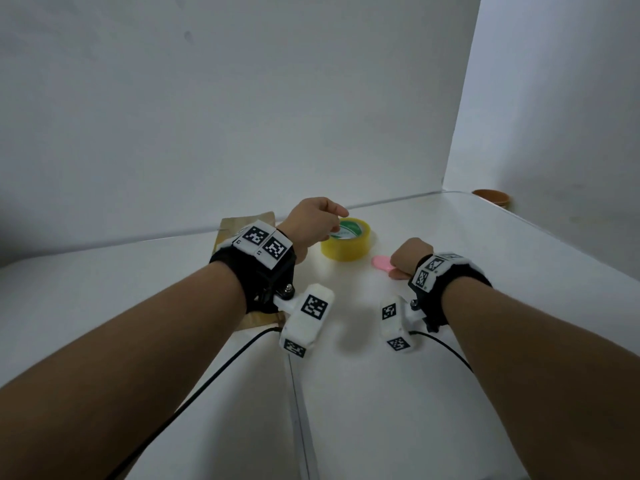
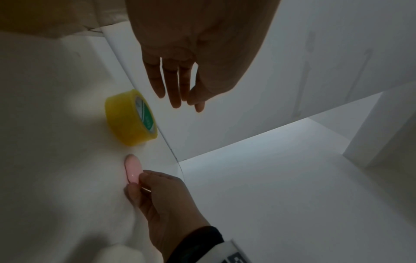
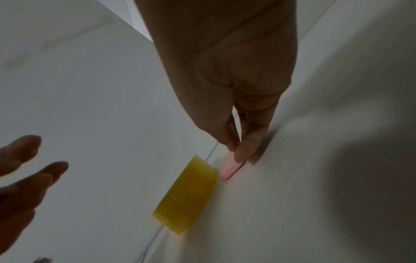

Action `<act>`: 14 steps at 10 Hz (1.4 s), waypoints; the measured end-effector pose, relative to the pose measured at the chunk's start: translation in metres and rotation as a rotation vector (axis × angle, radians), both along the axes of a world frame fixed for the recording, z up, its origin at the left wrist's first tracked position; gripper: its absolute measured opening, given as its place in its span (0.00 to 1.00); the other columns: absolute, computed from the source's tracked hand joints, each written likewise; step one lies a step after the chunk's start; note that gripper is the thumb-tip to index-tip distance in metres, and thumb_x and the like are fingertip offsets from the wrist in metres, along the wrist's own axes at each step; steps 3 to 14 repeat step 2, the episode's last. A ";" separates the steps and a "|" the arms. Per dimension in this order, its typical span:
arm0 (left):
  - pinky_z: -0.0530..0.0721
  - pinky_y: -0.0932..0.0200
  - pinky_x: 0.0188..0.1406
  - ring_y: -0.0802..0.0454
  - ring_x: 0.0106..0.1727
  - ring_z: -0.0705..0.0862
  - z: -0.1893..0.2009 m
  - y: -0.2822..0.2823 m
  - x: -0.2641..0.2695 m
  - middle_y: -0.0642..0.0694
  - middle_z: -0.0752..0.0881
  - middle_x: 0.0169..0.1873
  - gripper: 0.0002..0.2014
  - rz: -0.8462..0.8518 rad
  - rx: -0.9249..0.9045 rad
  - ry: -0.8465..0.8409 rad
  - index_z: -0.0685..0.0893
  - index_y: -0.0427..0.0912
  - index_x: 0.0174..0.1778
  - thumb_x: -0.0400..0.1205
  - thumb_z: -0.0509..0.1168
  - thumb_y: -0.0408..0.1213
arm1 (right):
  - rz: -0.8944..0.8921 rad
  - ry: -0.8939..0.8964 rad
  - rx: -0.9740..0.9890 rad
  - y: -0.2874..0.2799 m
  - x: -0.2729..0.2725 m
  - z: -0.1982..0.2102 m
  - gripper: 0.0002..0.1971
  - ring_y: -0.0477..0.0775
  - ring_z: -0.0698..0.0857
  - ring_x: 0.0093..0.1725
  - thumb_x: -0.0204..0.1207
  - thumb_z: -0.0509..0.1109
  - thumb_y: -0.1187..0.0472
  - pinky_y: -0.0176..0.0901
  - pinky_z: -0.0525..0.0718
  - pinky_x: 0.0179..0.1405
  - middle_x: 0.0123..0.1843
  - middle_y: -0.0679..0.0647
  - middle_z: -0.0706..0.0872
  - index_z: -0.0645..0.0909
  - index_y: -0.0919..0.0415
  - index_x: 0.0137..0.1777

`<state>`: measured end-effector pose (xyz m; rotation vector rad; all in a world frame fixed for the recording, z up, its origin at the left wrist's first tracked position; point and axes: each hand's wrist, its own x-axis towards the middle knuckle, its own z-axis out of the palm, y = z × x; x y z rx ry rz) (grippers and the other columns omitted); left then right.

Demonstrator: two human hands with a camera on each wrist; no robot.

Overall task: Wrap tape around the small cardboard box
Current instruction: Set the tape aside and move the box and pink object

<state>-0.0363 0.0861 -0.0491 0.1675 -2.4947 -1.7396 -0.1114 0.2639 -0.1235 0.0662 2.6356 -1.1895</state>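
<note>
A yellow tape roll [image 1: 346, 242] with a green-printed core lies flat on the white table [image 1: 381, 393]. My left hand [image 1: 337, 220] hovers just above its left rim with straight fingers [image 2: 176, 89] and holds nothing. Brown cardboard [image 1: 242, 226] lies flat beneath my left wrist, mostly hidden; one corner shows in the left wrist view [image 2: 45, 16]. Right of the roll, my right hand [image 1: 394, 271] pinches a small pink oblong object [image 1: 381, 264] that rests on the table. The right wrist view shows thumb and fingertips [image 3: 243, 151] on the pink object [image 3: 226, 169], next to the roll [image 3: 189, 195].
White walls [image 1: 242, 116] close off the table at the back and right. A brown cup [image 1: 491, 199] stands at the far right corner. Black cables [image 1: 207, 382] trail from both wrist cameras across the near table. A seam [image 1: 298, 410] runs through the tabletop.
</note>
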 end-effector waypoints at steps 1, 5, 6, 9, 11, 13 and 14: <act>0.77 0.67 0.36 0.57 0.38 0.79 0.000 0.001 0.001 0.46 0.81 0.38 0.14 -0.005 -0.009 0.009 0.82 0.45 0.39 0.80 0.57 0.23 | -0.011 0.007 0.080 0.001 0.001 0.001 0.21 0.52 0.77 0.35 0.77 0.65 0.70 0.29 0.79 0.14 0.36 0.52 0.73 0.76 0.70 0.71; 0.78 0.67 0.37 0.55 0.41 0.80 0.004 0.000 0.003 0.45 0.81 0.40 0.13 -0.006 -0.013 0.028 0.82 0.46 0.41 0.80 0.57 0.24 | -0.073 0.032 0.102 -0.003 0.012 0.010 0.14 0.54 0.76 0.43 0.80 0.63 0.59 0.36 0.76 0.33 0.32 0.51 0.69 0.82 0.70 0.55; 0.78 0.67 0.37 0.55 0.41 0.80 0.004 0.000 0.003 0.45 0.81 0.40 0.13 -0.006 -0.013 0.028 0.82 0.46 0.41 0.80 0.57 0.24 | -0.073 0.032 0.102 -0.003 0.012 0.010 0.14 0.54 0.76 0.43 0.80 0.63 0.59 0.36 0.76 0.33 0.32 0.51 0.69 0.82 0.70 0.55; 0.78 0.67 0.37 0.55 0.41 0.80 0.004 0.000 0.003 0.45 0.81 0.40 0.13 -0.006 -0.013 0.028 0.82 0.46 0.41 0.80 0.57 0.24 | -0.073 0.032 0.102 -0.003 0.012 0.010 0.14 0.54 0.76 0.43 0.80 0.63 0.59 0.36 0.76 0.33 0.32 0.51 0.69 0.82 0.70 0.55; 0.78 0.67 0.37 0.55 0.41 0.80 0.004 0.000 0.003 0.45 0.81 0.40 0.13 -0.006 -0.013 0.028 0.82 0.46 0.41 0.80 0.57 0.24 | -0.073 0.032 0.102 -0.003 0.012 0.010 0.14 0.54 0.76 0.43 0.80 0.63 0.59 0.36 0.76 0.33 0.32 0.51 0.69 0.82 0.70 0.55; 0.78 0.67 0.37 0.55 0.41 0.80 0.004 0.000 0.003 0.45 0.81 0.40 0.13 -0.006 -0.013 0.028 0.82 0.46 0.41 0.80 0.57 0.24 | -0.073 0.032 0.102 -0.003 0.012 0.010 0.14 0.54 0.76 0.43 0.80 0.63 0.59 0.36 0.76 0.33 0.32 0.51 0.69 0.82 0.70 0.55; 0.78 0.67 0.37 0.55 0.41 0.80 0.004 0.000 0.003 0.45 0.81 0.40 0.13 -0.006 -0.013 0.028 0.82 0.46 0.41 0.80 0.57 0.24 | -0.073 0.032 0.102 -0.003 0.012 0.010 0.14 0.54 0.76 0.43 0.80 0.63 0.59 0.36 0.76 0.33 0.32 0.51 0.69 0.82 0.70 0.55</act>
